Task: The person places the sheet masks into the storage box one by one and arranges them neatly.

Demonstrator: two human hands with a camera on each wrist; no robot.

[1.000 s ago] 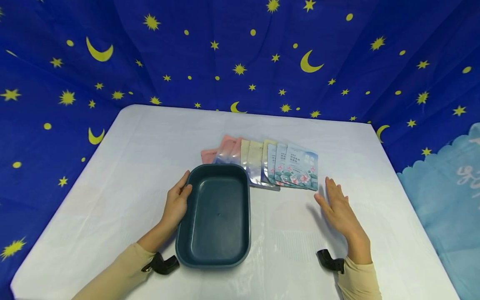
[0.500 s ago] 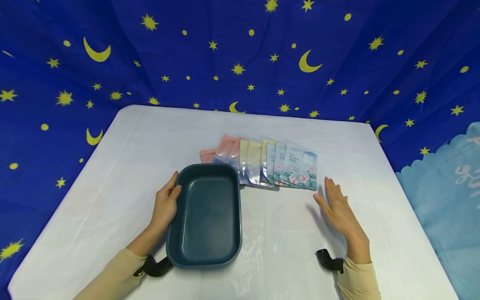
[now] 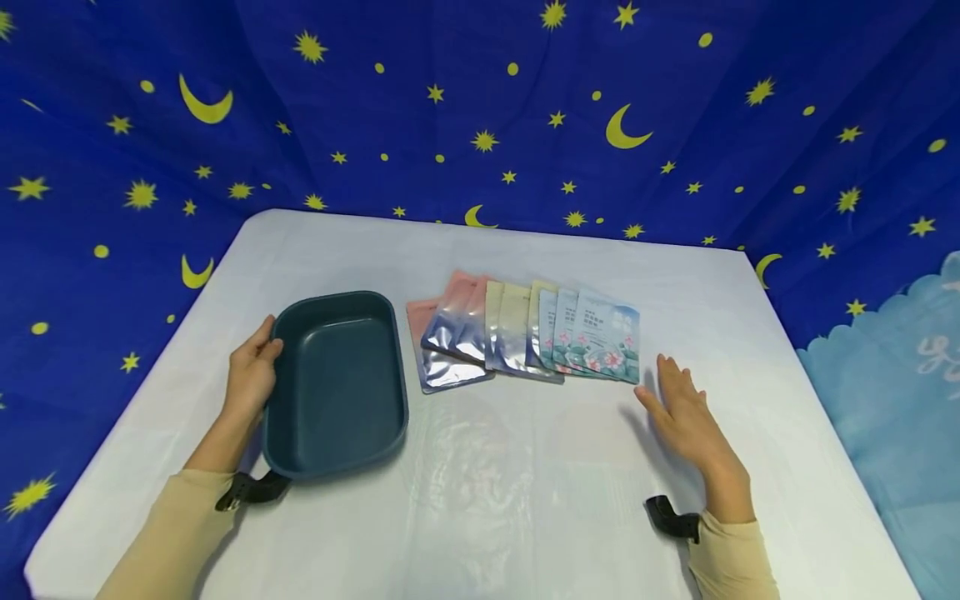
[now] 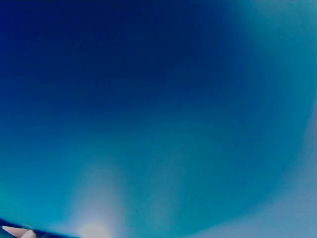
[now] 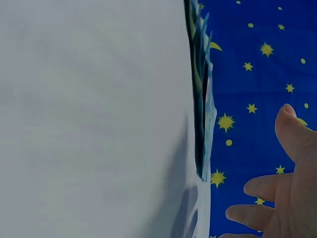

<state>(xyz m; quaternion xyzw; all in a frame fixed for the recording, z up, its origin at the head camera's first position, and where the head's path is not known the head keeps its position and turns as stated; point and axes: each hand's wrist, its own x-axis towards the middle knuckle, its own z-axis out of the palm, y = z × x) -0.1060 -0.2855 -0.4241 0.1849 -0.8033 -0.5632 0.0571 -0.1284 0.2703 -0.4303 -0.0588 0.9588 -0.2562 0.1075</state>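
My left hand [image 3: 251, 375] grips the left wall of a dark teal plastic tub [image 3: 337, 392], thumb over the rim. The tub has nothing in it and tilts a little at the left of the table. In the left wrist view the tub's blurred wall [image 4: 158, 148] fills nearly everything, with a bit of my fingers [image 4: 20, 232] at the lower corner. My right hand [image 3: 686, 417] holds nothing; its fingers are straight, just right of a fanned row of flat sachets. Blue flowered sachets [image 3: 607, 337] lie nearest it, then yellow-and-silver ones [image 3: 513, 333], then pink-and-silver ones [image 3: 450, 367].
A white cloth [image 3: 480, 500] covers the table. Behind it hangs a dark blue curtain [image 3: 420, 117] with yellow moons and stars. Light blue scalloped fabric [image 3: 892, 367] hangs at the right. Each wrist carries a black camera mount, such as the right one [image 3: 671, 521].
My left hand has moved the tub left and slightly away from me, turning it a little. The pink sachets it overlapped are now in full view. My right hand has stayed in place.
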